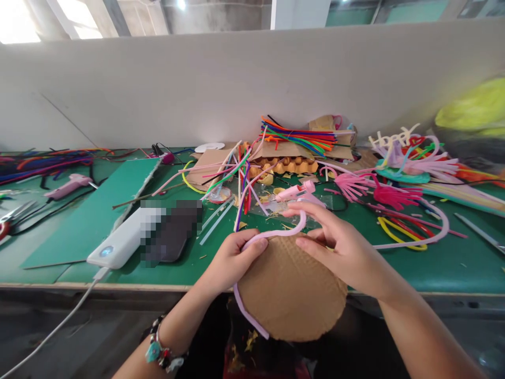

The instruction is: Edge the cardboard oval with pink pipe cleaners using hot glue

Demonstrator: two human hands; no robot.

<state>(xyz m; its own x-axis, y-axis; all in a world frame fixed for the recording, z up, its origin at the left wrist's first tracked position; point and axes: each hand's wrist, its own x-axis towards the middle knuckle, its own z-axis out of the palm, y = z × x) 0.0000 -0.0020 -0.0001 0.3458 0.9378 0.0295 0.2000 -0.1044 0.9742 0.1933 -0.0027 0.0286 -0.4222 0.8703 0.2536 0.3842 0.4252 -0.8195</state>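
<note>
A round brown cardboard disc point(294, 295) is held tilted over the table's front edge. A fuzzy lilac pipe cleaner point(282, 232) follows the disc's left rim and rises in a loose curve above its top. My left hand point(236, 258) is closed at the disc's upper left, its thumb pressing the pipe cleaner against the rim. At the upper right, my right hand point(335, 239) has its thumb on the disc's face and other fingers behind the edge. Its raised index finger touches the curved strand. A pink glue gun point(298, 190) lies just beyond my right hand.
Bundled coloured pipe cleaners point(300, 138) lie at the back on cardboard above an egg carton point(284, 166). A white power bank point(122, 242) and a dark phone point(171, 237) are left. Scissors point(13, 216) and another pink glue gun point(69, 187) lie farther left. Pink pipe-cleaner shapes point(394, 195) sit right.
</note>
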